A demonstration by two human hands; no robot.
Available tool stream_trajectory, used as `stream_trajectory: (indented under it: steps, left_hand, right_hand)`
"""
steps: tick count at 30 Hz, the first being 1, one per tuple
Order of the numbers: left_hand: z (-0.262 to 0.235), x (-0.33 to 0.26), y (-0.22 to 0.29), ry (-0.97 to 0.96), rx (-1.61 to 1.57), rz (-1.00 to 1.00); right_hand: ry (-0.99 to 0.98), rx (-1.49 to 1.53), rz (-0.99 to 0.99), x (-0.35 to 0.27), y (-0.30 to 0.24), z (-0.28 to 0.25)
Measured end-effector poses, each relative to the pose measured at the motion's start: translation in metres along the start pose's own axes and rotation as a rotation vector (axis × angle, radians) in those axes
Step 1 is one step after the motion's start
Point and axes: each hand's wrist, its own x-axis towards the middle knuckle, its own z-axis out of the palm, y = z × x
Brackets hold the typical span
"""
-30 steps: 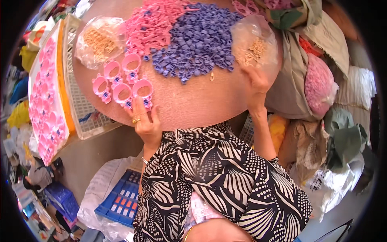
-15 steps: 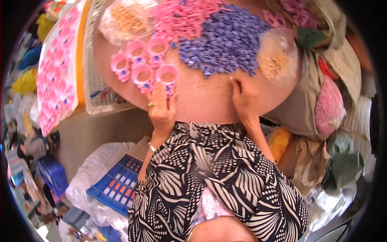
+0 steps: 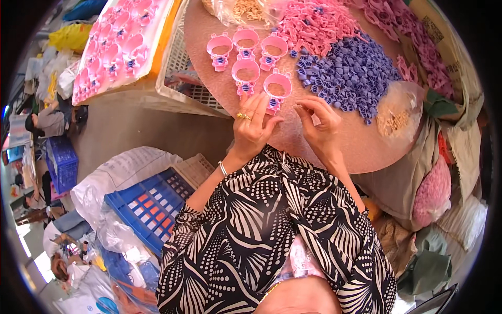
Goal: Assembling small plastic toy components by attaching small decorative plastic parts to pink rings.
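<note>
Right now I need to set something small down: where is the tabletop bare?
The widest bare patch of tabletop lies between the right hand, blue pile, right-side clear bag and near rim. A smaller one lies between the pink ring pieces and left rim. The far side is crowded, pink pile against blue.

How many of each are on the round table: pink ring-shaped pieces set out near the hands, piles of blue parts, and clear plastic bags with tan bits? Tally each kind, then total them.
Pink ring-shaped pieces: 5
Pile of blue parts: 1
Clear bags with tan bits: 2
Total: 8
</note>
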Motion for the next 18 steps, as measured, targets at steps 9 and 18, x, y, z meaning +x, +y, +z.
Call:
stream_trajectory:
  steps: [9, 18]
  left_hand:
    - [-0.002, -0.006, 0.0, -0.08, -0.018, 0.082]
    - [-0.002, -0.009, 0.0, -0.028, -0.076, 0.15]
  right_hand:
    - [-0.053, 0.083, 0.008, 0.002, 0.012, 0.015]
    - [-0.164, -0.39, -0.309, 0.02, 0.008, 0.003]
